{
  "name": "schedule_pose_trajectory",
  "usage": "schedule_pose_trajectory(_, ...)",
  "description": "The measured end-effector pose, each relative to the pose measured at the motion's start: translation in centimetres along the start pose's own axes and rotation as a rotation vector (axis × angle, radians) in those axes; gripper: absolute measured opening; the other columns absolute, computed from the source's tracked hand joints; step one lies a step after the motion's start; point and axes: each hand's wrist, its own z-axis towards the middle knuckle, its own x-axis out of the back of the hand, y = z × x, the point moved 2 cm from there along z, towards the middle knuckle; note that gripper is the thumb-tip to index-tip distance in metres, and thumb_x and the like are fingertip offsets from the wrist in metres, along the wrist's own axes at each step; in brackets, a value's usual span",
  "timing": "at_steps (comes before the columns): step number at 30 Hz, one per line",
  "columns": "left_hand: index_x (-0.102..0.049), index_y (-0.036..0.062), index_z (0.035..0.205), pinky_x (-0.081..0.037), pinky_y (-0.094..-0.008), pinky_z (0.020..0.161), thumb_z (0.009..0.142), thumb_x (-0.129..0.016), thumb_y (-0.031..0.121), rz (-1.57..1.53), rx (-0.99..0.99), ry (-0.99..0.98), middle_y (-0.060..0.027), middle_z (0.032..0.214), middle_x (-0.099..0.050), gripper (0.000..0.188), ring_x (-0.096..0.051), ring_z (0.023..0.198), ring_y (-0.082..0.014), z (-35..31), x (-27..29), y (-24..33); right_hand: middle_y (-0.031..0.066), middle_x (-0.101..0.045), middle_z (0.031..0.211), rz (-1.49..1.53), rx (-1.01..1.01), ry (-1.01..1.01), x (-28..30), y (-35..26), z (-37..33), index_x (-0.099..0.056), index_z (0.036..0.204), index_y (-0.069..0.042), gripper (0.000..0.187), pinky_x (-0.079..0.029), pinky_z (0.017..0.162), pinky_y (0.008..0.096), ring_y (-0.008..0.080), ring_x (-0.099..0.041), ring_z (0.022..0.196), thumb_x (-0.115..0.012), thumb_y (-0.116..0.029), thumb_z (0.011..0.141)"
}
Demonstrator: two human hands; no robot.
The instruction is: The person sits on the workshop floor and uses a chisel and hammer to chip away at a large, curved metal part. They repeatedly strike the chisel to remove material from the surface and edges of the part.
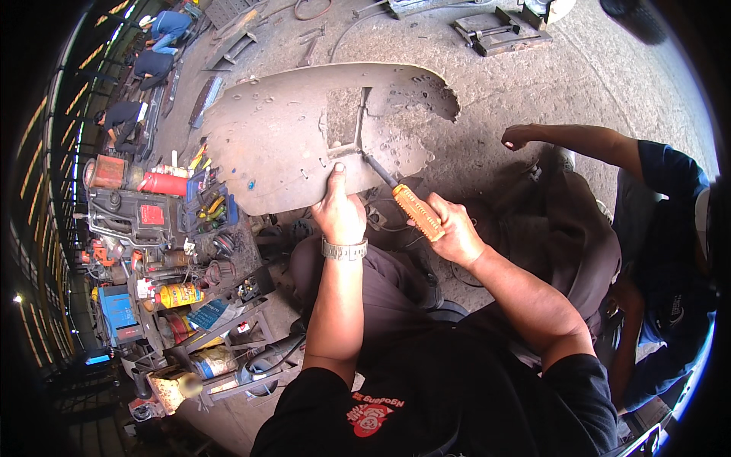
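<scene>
A large curved grey panel (pixel 263 126) lies in front of me, its right end ragged and pitted. Near its middle is a rectangular cut-out, with a narrow metal strip along the right side. My left hand (pixel 340 217), wearing a metal-band watch (pixel 344 250), grips the panel's near edge with the thumb on top. In my right hand (pixel 455 232) is a hand tool with an orange ribbed handle (pixel 419 212) and a dark shaft. Its tip reaches the near right corner of the cut-out; whether it touches the panel I cannot tell.
To the left stand an open blue toolbox (pixel 207 199), a grey machine (pixel 126 217), a red cylinder (pixel 164 184) and a yellow can (pixel 180 295). Close on my right, a co-worker (pixel 661 251) holds out an arm. A metal frame (pixel 501 34) lies on the floor beyond.
</scene>
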Motion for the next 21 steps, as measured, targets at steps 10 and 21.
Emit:
schedule_pose_trajectory(10, -0.062, -0.0053, 0.124, -0.052, -0.0397, 0.103, 0.088, -0.063, -0.012, -0.023, 0.082, 0.064, -0.0152, 0.129, -0.065, 0.036, -0.064, 0.117, -0.0247, -0.1, -0.1, 0.3, 0.0172, -0.059, 0.078, -0.043, -0.020, -0.024, 0.0, -0.1, -0.2, -0.052, 0.092, -0.003, 0.032, -0.051, 0.063, 0.0397, 0.0426, -0.066, 0.078, -0.082, -0.011, 0.084)
schedule_pose_trajectory(21, -0.061, -0.0085, 0.126, -0.051, -0.0432, 0.106, 0.091, -0.065, -0.009, -0.056, 0.065, 0.076, -0.0167, 0.131, -0.064, 0.035, -0.063, 0.118, -0.0262, -0.1, -0.9, 0.8, 0.0146, -0.065, 0.083, 0.061, -0.034, 0.098, 1.5, -0.9, -1.1, -0.060, 0.099, -0.003, 0.031, -0.054, 0.067, 0.0361, 0.0345, -0.070, 0.079, -0.084, -0.011, 0.081)
